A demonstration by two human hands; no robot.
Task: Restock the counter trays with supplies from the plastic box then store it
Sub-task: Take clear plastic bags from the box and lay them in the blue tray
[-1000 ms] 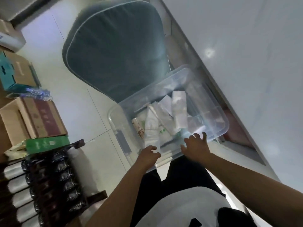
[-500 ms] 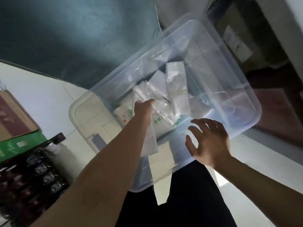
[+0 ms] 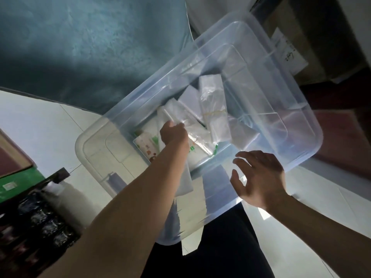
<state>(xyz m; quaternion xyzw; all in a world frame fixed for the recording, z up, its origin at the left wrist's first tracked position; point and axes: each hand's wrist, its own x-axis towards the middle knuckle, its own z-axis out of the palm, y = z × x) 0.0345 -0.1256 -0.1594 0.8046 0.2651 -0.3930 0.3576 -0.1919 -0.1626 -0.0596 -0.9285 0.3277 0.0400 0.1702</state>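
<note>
left hand (image 3: 174, 133) is closing on clear bags (image 3: 190, 127) in plastic box (image 3: 297, 109) | right hand (image 3: 259, 177) is hovering spread wide at near edge, farther away

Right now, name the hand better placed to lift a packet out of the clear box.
Left. The left hand is already inside the plastic box, closed on a clear packet. The right hand hovers open outside the near rim.

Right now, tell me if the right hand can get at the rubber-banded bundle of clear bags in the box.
Probably yes. The right hand hovers open at the plastic box's near rim, the box has no lid on, and nothing covers the banded bundle.
</note>
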